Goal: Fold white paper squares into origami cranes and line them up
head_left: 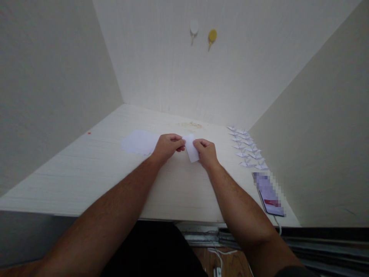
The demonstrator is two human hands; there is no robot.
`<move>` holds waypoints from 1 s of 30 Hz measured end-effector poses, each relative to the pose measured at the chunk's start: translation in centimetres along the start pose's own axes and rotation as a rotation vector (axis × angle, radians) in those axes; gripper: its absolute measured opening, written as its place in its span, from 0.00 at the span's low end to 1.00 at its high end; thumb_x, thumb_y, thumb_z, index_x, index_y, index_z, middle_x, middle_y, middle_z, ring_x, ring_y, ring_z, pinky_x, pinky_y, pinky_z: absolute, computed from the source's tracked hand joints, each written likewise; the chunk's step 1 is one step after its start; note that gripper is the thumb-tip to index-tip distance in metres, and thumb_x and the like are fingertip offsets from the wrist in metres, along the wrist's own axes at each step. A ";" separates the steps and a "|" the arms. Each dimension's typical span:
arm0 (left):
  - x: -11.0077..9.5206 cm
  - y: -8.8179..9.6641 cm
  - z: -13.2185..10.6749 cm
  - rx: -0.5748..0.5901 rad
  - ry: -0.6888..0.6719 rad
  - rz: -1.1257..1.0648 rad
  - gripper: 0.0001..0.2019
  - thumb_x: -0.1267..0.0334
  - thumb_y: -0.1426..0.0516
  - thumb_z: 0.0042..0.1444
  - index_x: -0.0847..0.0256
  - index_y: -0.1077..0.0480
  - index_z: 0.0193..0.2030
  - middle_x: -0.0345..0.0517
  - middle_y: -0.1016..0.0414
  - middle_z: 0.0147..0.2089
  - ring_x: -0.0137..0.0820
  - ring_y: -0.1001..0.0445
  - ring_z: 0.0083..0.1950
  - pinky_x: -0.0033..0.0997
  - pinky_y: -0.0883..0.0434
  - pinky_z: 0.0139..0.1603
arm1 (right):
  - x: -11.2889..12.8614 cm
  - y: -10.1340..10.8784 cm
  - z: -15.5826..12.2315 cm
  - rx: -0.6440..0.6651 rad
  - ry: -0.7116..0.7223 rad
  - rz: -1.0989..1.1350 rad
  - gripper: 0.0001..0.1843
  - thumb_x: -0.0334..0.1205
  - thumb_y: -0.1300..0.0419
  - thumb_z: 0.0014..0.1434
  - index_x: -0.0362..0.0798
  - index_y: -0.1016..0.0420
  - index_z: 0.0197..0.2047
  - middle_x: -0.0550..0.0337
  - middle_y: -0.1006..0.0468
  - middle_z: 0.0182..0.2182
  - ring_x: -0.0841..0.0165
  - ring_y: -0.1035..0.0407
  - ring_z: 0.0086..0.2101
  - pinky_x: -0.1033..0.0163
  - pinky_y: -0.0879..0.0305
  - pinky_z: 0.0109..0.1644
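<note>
A small folded piece of white paper [191,150] is held up over the table between my two hands. My left hand [170,147] pinches its upper left edge between thumb and fingers. On the other side, my right hand [206,151] grips the right edge in the same way. The paper looks like a narrow rectangle, slightly tilted; its finer creases are too small to make out. Just left of my left hand lie loose white paper sheets [138,142], partly covered by that hand.
Several folded white paper cranes [245,148] stand in two rows at the right of the white table [178,196]. Nearer me lies a phone [266,196] with a cable. Walls enclose three sides; a white hook [194,27] and a yellow hook [212,35] hang on the back one.
</note>
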State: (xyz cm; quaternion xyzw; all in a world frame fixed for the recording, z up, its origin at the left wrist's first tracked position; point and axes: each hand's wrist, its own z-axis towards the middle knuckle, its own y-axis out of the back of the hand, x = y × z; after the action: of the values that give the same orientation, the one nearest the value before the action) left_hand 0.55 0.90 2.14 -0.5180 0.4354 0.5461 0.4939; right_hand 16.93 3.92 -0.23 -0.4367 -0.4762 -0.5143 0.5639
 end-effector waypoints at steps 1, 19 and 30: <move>0.0 0.0 0.0 -0.002 0.001 0.000 0.09 0.61 0.35 0.44 0.66 0.26 0.28 0.44 0.25 0.22 0.27 0.28 0.23 0.28 0.31 0.27 | 0.0 0.0 0.0 -0.003 0.001 -0.014 0.14 0.49 0.34 0.47 0.46 0.20 0.30 0.63 0.25 0.22 0.72 0.38 0.23 0.66 0.43 0.27; -0.2 -0.1 0.0 -0.004 0.002 -0.009 0.09 0.62 0.35 0.43 0.66 0.26 0.27 0.44 0.25 0.21 0.27 0.28 0.23 0.27 0.31 0.27 | 0.1 0.0 -0.1 -0.002 0.010 -0.024 0.13 0.49 0.34 0.48 0.46 0.20 0.29 0.62 0.25 0.23 0.71 0.36 0.23 0.66 0.42 0.26; -0.2 0.0 0.0 0.012 -0.005 -0.003 0.08 0.62 0.36 0.44 0.65 0.26 0.26 0.44 0.25 0.21 0.27 0.29 0.23 0.27 0.31 0.27 | 0.2 -0.1 -0.1 0.001 0.000 -0.072 0.15 0.50 0.35 0.48 0.46 0.20 0.30 0.61 0.23 0.24 0.70 0.35 0.24 0.65 0.40 0.27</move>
State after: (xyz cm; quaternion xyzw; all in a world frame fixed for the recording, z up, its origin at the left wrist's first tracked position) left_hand 0.55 0.84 2.30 -0.5144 0.4367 0.5441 0.4987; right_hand 16.88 3.73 -0.04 -0.4192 -0.4916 -0.5341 0.5453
